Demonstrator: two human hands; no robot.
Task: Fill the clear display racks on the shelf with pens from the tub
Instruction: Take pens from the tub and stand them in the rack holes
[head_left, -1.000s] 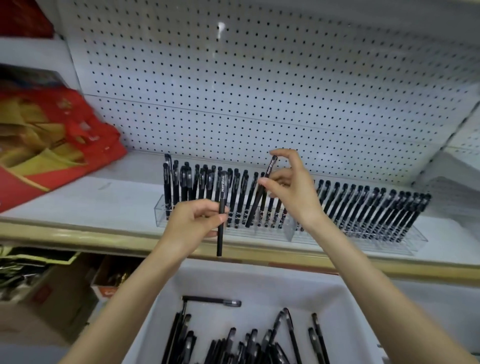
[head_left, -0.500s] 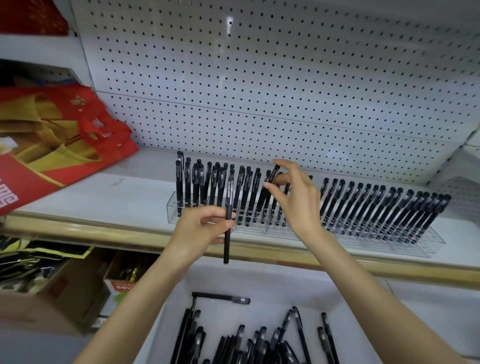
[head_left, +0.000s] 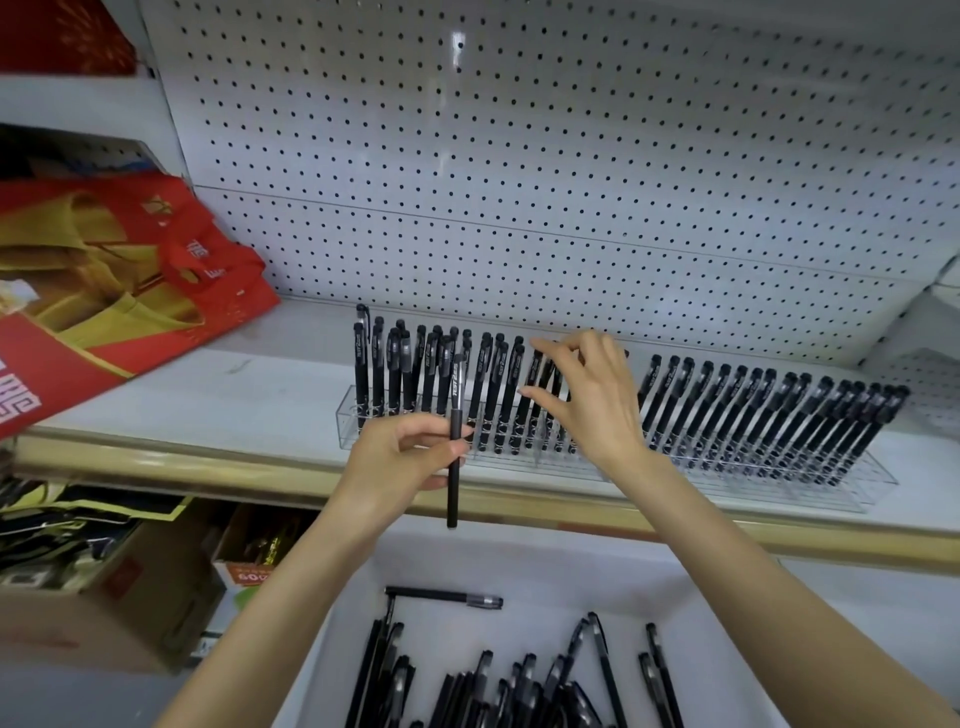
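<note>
A black pen (head_left: 453, 467) is pinched upright between the thumb and fingers of the left hand (head_left: 400, 457), before the shelf (head_left: 208, 395) edge. The right hand (head_left: 597, 410) is held over the clear racks (head_left: 878, 480), thumb and forefinger among the standing pens (head_left: 753, 410); whether one is gripped cannot be told. Loose pens (head_left: 519, 686) are seen in the white tub (head_left: 727, 613) below.

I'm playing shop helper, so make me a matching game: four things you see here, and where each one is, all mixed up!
Things:
1 left hand
2 right hand
3 tub
4 red bag

Places:
A lying on the shelf's left end
B among racked pens
C gripping one pen
D below the shelf, holding loose pens

Pairs: 1-C, 2-B, 3-D, 4-A
</note>
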